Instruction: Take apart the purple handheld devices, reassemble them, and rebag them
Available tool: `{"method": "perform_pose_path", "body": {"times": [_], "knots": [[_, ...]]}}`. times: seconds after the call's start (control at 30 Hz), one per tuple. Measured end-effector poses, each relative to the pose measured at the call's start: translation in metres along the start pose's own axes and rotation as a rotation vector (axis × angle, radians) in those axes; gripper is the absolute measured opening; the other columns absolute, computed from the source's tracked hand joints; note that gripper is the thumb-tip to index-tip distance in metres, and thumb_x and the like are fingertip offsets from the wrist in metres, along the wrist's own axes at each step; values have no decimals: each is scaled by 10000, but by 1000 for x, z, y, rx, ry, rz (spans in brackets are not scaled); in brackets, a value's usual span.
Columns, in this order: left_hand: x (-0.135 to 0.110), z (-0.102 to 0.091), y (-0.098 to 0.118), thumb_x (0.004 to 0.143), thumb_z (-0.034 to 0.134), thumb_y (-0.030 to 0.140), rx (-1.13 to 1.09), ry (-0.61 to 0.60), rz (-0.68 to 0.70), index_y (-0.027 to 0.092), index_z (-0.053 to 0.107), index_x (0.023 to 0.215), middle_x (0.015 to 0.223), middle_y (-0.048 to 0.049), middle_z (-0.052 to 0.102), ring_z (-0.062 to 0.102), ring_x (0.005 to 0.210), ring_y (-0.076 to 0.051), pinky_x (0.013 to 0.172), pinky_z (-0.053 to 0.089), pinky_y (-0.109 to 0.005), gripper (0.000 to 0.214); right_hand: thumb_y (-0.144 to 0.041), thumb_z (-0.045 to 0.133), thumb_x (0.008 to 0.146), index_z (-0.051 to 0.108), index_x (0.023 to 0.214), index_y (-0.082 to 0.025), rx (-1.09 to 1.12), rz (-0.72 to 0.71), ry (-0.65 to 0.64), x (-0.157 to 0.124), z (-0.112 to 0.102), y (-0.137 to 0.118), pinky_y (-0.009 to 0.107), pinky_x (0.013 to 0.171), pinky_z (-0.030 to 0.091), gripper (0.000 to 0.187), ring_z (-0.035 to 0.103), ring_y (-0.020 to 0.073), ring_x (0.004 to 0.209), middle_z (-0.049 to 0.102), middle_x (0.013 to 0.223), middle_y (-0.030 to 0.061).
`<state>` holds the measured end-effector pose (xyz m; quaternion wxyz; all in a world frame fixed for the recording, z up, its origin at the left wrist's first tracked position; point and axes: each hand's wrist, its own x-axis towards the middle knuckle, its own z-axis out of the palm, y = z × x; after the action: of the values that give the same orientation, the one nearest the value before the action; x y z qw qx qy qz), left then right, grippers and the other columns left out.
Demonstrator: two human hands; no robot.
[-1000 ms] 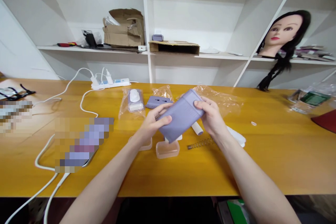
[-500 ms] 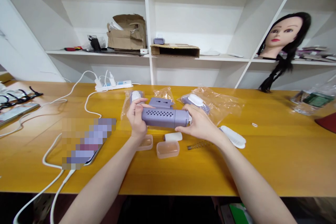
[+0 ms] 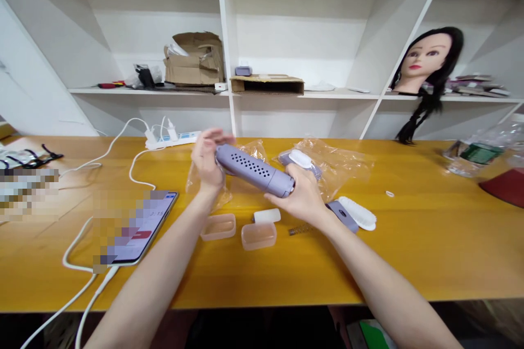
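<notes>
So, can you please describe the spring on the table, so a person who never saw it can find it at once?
On the yellow table, look below the right hand. The spring lies there, just right of the nearer tub. It is the only thin metal coil among these plastic pieces.

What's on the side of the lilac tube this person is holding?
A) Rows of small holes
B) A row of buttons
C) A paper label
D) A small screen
A. The lilac tube shows rows of small dark holes along its upward-facing side.
</notes>
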<state>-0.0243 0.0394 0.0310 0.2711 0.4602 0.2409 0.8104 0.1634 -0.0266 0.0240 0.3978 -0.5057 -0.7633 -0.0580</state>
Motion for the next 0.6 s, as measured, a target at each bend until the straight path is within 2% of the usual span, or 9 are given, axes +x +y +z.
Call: {"method": "perform_pose_path", "body": {"times": [0.07,0.1,0.17,0.2,0.23,0.33,0.47,0.53,0.6], "knots": [[-5,7,5,776,538,605,-115,170,-106,283,559,1066,1139,-21,637,631,966,-157,742,469,-254,434,-391,655,675,457,701,-226,-128,-49,131,-1,4,6,309,605,273,259,487,210,680,543,678,29],[-12,10,7,777,531,625,-178,183,-280,303,540,1097,1193,-12,614,625,979,-154,720,476,-250,454,-350,620,707,465,693,-221,-193,-73,174,-1,7,9,316,609,261,202,487,217,694,541,681,42],[-30,15,10,767,544,635,-290,-26,-644,270,558,1089,1131,-45,647,643,953,-200,730,505,-298,487,-251,549,759,502,703,-208,-291,-129,192,-4,13,14,329,613,239,85,485,222,713,549,706,65],[-39,17,10,777,533,636,-343,-122,-746,244,576,1086,1104,-64,663,641,981,-221,758,514,-318,501,-212,520,779,526,724,-202,-319,-163,179,-6,16,15,333,610,229,56,484,219,716,556,720,71],[-47,19,9,783,548,612,-396,-150,-798,224,594,1071,1094,-67,675,635,1013,-225,794,517,-321,486,-185,498,797,553,760,-198,-335,-195,160,-8,19,15,335,606,223,68,485,215,719,564,737,73],[-54,18,-2,777,612,519,-490,-40,-818,193,618,1033,1037,-56,702,645,1002,-204,849,516,-304,415,-171,471,841,604,938,-210,-311,-300,103,-14,26,10,333,607,242,169,499,208,747,582,804,72],[-42,7,-11,767,563,577,-529,-179,-776,162,631,1054,1064,-97,702,665,988,-262,818,541,-373,509,-273,593,751,545,1112,-194,22,-414,10,-15,22,-1,401,749,396,372,511,274,993,534,1100,135],[-38,2,-8,728,574,602,-511,-214,-760,169,644,1031,1052,-99,707,672,974,-278,795,551,-390,534,-267,604,720,466,1195,-185,286,-255,-27,-12,18,-5,443,855,430,502,483,285,1109,475,1215,155],[-40,1,-2,694,588,611,-498,-251,-754,165,651,1011,1059,-107,705,672,973,-296,783,556,-409,551,-250,580,730,396,1244,-203,567,6,-134,-9,15,-9,430,855,466,548,533,245,1049,500,1199,128]]}}
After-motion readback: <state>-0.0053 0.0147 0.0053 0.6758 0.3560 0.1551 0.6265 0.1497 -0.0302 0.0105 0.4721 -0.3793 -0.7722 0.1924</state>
